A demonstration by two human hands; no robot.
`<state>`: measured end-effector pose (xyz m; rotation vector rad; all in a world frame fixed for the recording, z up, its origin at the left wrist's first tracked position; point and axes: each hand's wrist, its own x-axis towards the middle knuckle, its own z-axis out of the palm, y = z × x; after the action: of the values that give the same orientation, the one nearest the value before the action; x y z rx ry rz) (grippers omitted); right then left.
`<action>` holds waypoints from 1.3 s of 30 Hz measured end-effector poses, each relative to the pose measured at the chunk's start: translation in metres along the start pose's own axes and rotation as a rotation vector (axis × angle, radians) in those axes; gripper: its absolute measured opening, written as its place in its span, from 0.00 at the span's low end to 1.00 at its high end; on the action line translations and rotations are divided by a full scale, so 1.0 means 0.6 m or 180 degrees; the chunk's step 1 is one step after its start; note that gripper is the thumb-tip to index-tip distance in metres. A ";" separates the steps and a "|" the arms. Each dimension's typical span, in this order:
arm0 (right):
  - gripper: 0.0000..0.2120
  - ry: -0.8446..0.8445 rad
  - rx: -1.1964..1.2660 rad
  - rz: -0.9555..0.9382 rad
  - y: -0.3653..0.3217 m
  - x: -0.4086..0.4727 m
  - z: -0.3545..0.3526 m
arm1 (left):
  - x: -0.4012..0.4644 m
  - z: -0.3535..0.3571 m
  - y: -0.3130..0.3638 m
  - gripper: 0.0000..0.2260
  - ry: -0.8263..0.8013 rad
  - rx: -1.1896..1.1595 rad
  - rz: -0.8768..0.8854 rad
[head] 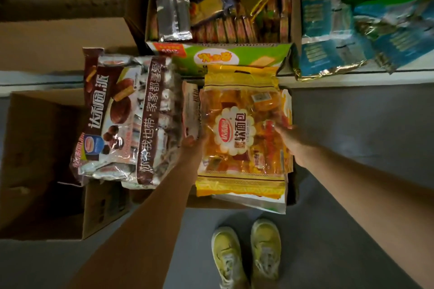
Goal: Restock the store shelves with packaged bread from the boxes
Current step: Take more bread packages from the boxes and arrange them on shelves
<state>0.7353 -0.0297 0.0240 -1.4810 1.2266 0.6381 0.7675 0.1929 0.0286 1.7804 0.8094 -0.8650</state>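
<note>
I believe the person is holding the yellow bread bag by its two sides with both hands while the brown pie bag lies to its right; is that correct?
Not quite: the head view shows the brown pie bag lying to the left of the yellow bread bag, not its right. The rest stands: the left hand and right hand hold the bread bag by its two sides.

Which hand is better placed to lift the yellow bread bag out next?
Probably both; if one, right. The right hand grips the yellow bread bag at its right edge, while the left hand is wedged against the brown pie bag.
</note>
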 end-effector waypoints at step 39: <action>0.28 -0.1246 0.1881 -0.0688 -0.135 -0.421 -0.086 | -0.365 -0.152 0.218 0.21 -0.0064 -0.0113 0.1269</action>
<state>0.7155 0.0047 0.2914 -0.9193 0.8353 0.3508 0.7781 0.2056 0.2988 1.8146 0.4297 -0.5988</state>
